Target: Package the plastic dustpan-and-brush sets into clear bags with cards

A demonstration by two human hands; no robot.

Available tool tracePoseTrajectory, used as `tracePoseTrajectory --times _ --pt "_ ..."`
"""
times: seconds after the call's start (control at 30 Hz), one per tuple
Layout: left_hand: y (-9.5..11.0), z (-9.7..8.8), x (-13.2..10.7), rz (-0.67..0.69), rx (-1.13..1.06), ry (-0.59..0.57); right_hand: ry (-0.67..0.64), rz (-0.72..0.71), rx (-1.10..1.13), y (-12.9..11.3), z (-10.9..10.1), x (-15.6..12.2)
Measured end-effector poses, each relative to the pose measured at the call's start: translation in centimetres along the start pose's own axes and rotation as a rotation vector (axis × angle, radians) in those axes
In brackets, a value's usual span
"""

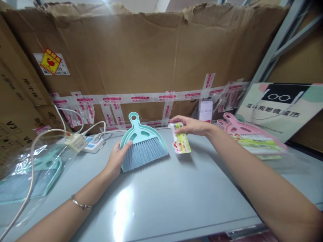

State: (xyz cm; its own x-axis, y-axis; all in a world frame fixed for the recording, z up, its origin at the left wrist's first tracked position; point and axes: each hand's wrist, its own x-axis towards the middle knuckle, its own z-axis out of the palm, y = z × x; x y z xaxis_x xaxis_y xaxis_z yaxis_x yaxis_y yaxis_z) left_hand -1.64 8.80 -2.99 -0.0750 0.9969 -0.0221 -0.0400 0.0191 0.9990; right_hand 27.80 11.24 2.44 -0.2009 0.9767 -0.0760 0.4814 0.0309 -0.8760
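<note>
In my left hand (118, 156) is a mint-green dustpan (141, 130) nested with a brush (145, 151) whose bristles are blue-grey. My thumb lies over the left edge of the set, and its looped handle points away from me. My right hand (190, 126), to the right of the dustpan, grips the upper end of a printed cardboard label (182, 143) in yellow, green and white with red patterns. The label is tilted just above the grey tabletop (161, 201), apart from the dustpan.
A bagged mint dustpan set (37, 174) lies at left under a white cable. Beside it are a power strip (93, 144) and a plug adapter (75, 142). Pink dustpan sets (248, 129) with labels lie at right, before a printed sign (277, 111). A large cardboard box (151, 57) stands behind.
</note>
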Motion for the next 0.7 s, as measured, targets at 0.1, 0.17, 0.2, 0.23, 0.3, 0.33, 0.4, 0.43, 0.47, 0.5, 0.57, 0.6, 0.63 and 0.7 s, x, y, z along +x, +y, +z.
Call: tracePoseTrajectory --times 0.1,0.17,0.2,0.23,0.3,0.33,0.4,0.43,0.47,0.5,0.57,0.6,0.63,0.7 --pt "-0.1 0.2 0.0 -0.067 -0.105 0.026 -0.148 -0.357 0.494 -3.1 3.4 -1.3" --pt "0.0 0.3 -0.1 -0.082 -0.177 0.007 -0.117 -0.425 0.558 -3.8 6.5 -1.5" --pt "0.1 0.4 -0.2 -0.083 -0.205 -0.005 -0.064 -0.42 0.526 -3.8 8.1 -1.4" --pt "0.2 0.5 -0.3 -0.082 -0.227 -0.01 -0.014 -0.409 0.494 -3.6 9.6 -1.2" --pt "0.4 0.7 -0.5 -0.073 -0.256 -0.023 0.092 -0.397 0.432 -2.8 11.8 -0.7" --pt "0.5 0.7 -0.6 -0.062 -0.264 -0.028 0.151 -0.393 0.412 -2.4 12.6 -0.4" --pt "0.6 0.9 -0.8 -0.039 -0.267 -0.041 0.285 -0.381 0.391 -1.7 13.4 0.0" --pt "0.6 0.9 -0.8 -0.031 -0.26 -0.047 0.346 -0.371 0.391 -1.5 13.6 0.2" --pt "0.6 0.9 -0.9 -0.026 -0.247 -0.051 0.398 -0.363 0.392 -1.3 13.7 0.3" --pt "0.6 0.9 -0.9 -0.019 -0.231 -0.056 0.44 -0.359 0.393 -1.3 13.8 0.4" --pt "0.5 0.9 -0.8 0.008 -0.191 -0.081 0.507 -0.372 0.392 -1.2 14.1 0.4" --pt "0.4 0.9 -0.7 0.032 -0.164 -0.1 0.533 -0.383 0.387 -1.2 14.3 0.4" --pt "0.3 0.8 -0.7 0.06 -0.134 -0.119 0.553 -0.392 0.38 -1.2 14.5 0.4" --pt "0.2 0.8 -0.5 0.107 -0.08 -0.145 0.569 -0.406 0.364 -1.2 14.6 0.4"
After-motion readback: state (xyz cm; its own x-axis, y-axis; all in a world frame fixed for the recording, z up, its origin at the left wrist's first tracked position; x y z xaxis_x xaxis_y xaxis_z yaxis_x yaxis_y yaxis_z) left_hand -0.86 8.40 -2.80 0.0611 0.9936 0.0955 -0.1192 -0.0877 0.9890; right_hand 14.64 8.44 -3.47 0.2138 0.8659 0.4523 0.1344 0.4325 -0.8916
